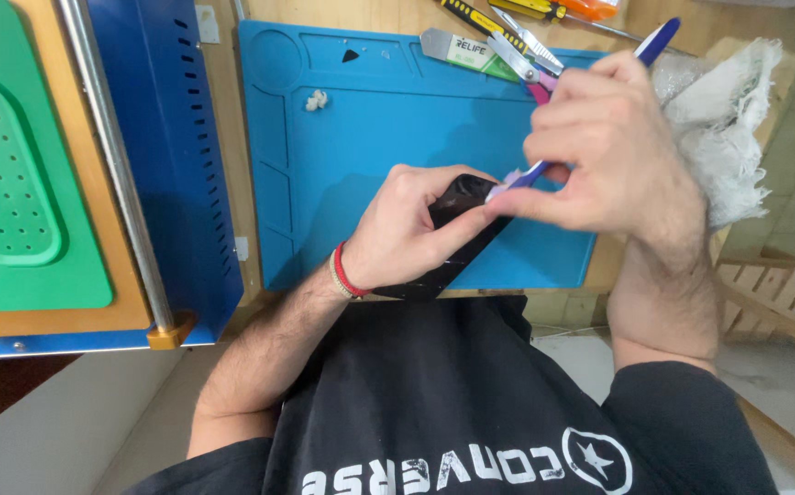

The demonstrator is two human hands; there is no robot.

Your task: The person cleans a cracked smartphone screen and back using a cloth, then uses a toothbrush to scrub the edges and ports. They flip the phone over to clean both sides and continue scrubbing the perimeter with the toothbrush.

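Note:
My left hand [407,229] grips a flat black phone-like device [460,203] tilted over the near edge of a blue work mat [352,137]. A red and beige band sits on that wrist. My right hand [608,151] holds a blue and white handled tool [654,41] like a pen, and its pale tip [507,186] touches the upper end of the black device. Much of the device is hidden by my fingers.
Tweezers, a metal scraper [457,48] and screwdrivers [544,9] lie at the mat's far edge. A crumpled white cloth [728,119] sits at the right. A blue machine [173,137] with a steel bar and a green perforated pad [12,174] stands at the left.

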